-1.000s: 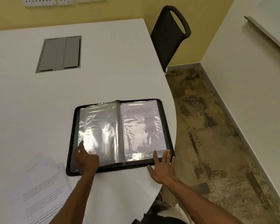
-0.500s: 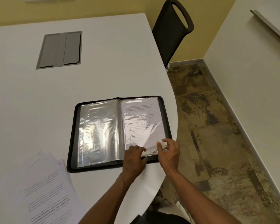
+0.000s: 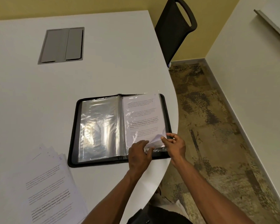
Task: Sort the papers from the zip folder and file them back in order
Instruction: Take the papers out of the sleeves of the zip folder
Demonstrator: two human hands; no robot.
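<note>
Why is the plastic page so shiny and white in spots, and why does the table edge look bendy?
Head view: room light bounces off the crinkled left plastic sleeve, making white glare patches. Head view: the table really is rounded there, and the wide-angle lens may exaggerate the curve. Head view: the loose papers at the corner look soft, their print hard to read.

I can read no text: print on the filed sheet [image 3: 142, 117] and the loose papers [image 3: 50, 191] at 8 o'clock is blurred.
</note>
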